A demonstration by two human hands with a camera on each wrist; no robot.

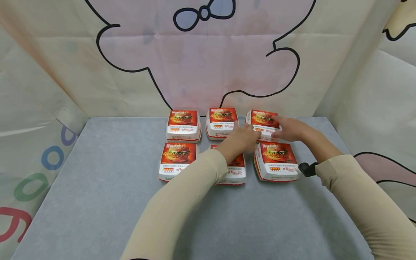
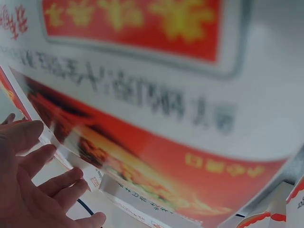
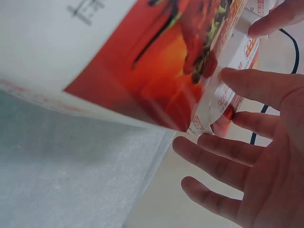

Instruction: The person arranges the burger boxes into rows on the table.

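Observation:
Several red-and-white burger boxes stand on the table in two rows of three. Around the back-right burger box (image 1: pixel 262 118) are both hands, one at each side. My left hand (image 1: pixel 243 139) reaches over the front-middle burger box (image 1: pixel 236 174) to the left side of that back box. My right hand (image 1: pixel 292 130) is at its right side, fingertips at the edge. The left wrist view shows the left hand (image 2: pixel 42 180) with loosely spread fingers. Spread, mostly straight fingers also appear on the right hand (image 3: pixel 256 152) in the right wrist view. Whether every fingertip touches is unclear.
A front-right burger box (image 1: pixel 278 160) sits below the right hand. The back-left (image 1: pixel 183 124), back-middle (image 1: pixel 222 122) and front-left (image 1: pixel 177 160) burger boxes complete the rows. Behind the grey table (image 1: pixel 113 187) hangs a printed cloth (image 1: pixel 201 65), with more cloth at both sides.

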